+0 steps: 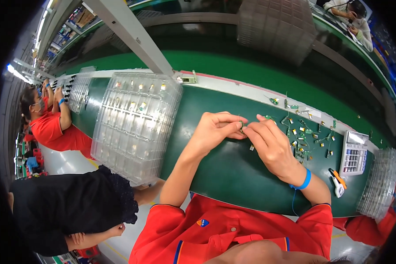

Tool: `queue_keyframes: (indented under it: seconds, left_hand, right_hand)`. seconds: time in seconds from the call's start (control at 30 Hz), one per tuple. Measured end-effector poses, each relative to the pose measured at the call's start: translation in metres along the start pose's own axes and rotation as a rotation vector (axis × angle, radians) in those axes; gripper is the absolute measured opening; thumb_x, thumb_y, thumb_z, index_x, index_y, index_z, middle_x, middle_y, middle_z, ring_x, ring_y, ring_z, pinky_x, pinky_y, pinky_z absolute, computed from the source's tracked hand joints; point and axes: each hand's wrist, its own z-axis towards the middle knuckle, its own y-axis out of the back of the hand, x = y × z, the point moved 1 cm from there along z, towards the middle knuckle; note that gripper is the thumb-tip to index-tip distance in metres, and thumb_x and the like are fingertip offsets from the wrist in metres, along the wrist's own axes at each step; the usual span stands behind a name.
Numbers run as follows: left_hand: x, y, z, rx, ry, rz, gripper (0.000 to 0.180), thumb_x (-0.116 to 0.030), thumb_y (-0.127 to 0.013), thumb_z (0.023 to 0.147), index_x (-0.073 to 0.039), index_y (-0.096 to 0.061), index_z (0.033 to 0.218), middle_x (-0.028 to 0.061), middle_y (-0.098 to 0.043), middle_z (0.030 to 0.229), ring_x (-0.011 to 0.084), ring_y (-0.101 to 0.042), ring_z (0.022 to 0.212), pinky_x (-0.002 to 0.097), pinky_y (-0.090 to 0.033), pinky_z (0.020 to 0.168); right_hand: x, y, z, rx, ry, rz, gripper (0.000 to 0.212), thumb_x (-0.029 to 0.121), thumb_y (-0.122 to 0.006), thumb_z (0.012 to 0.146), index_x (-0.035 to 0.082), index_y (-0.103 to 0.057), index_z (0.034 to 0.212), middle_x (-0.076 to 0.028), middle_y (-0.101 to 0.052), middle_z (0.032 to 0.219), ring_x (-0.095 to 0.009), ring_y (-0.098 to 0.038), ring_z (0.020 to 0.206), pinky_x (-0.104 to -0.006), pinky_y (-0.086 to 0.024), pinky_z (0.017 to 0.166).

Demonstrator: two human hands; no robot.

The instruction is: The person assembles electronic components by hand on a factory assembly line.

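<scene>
Above the green worktop, my left hand (216,131) pinches a small green circuit board (242,126) between thumb and fingertips. My right hand (270,143) meets it from the other side, its fingers closed at the same board; the fingertips hide most of the part. Just below the fingers shows a tiny light-coloured piece (251,148). Beyond my right hand lies a loose spread of small circuit boards (301,143) with thin wires and yellowish parts. A blue wrist strap (302,179) with a cord circles my right wrist.
Left of my hands stands a tall stack of clear plastic trays (134,127). To the right are a calculator (354,154), an orange-and-white hand tool (338,182) and more clear trays (379,185). A green conveyor belt (224,68) runs behind. People stand or sit at the left.
</scene>
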Motion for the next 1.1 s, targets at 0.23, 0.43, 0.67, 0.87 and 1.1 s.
queue_keyframes:
  seconds: [0.23,0.43,0.67,0.87,1.1]
  left_hand:
    - [-0.001,-0.002,-0.004,0.031,-0.116,-0.033,0.017,-0.001,-0.06,0.089,0.008,-0.067,0.101,0.0099,-0.062,0.092,0.0214,-0.068,0.083,0.0293,-0.059,0.076]
    - [-0.003,-0.007,-0.005,0.011,-0.165,-0.05,0.016,0.001,-0.06,0.088,0.008,-0.067,0.101,0.01,-0.062,0.091,0.0217,-0.067,0.083,0.0296,-0.06,0.077]
    - [-0.003,-0.007,-0.005,-0.037,-0.193,-0.043,0.016,0.002,-0.06,0.088,0.006,-0.068,0.101,0.0076,-0.06,0.087,0.0184,-0.066,0.082,0.0308,-0.061,0.077]
    - [-0.001,-0.014,-0.005,-0.062,-0.222,-0.014,0.016,0.004,-0.06,0.087,0.006,-0.068,0.1,0.0074,-0.06,0.086,0.0182,-0.066,0.083,0.0309,-0.061,0.077]
    - [0.001,-0.017,-0.006,-0.062,-0.264,-0.041,0.014,0.003,-0.06,0.088,0.007,-0.067,0.1,0.0144,-0.064,0.098,0.0209,-0.067,0.088,0.0318,-0.06,0.079]
  right_hand:
    - [0.001,0.004,0.0,0.022,0.054,-0.037,0.028,-0.006,-0.067,0.066,-0.005,-0.063,0.094,-0.014,-0.062,0.09,-0.029,-0.061,0.082,-0.0422,-0.054,0.087]
    - [-0.007,0.005,-0.002,-0.03,-0.064,0.097,0.022,-0.006,-0.072,0.068,-0.003,-0.064,0.089,-0.012,-0.062,0.082,-0.028,-0.061,0.077,-0.0412,-0.055,0.083]
    - [0.001,0.008,0.005,-0.019,0.027,-0.074,0.023,-0.007,-0.071,0.067,-0.003,-0.064,0.089,-0.012,-0.061,0.081,-0.027,-0.061,0.078,-0.0438,-0.054,0.084]
    - [-0.001,0.007,0.002,-0.089,-0.098,0.065,0.017,-0.004,-0.07,0.072,-0.001,-0.064,0.088,-0.01,-0.063,0.081,-0.026,-0.06,0.074,-0.0388,-0.054,0.076]
    - [-0.006,0.013,0.006,-0.062,-0.499,0.412,0.01,0.003,-0.073,0.076,0.0,-0.067,0.083,-0.008,-0.065,0.076,-0.019,-0.059,0.07,-0.0307,-0.047,0.063]
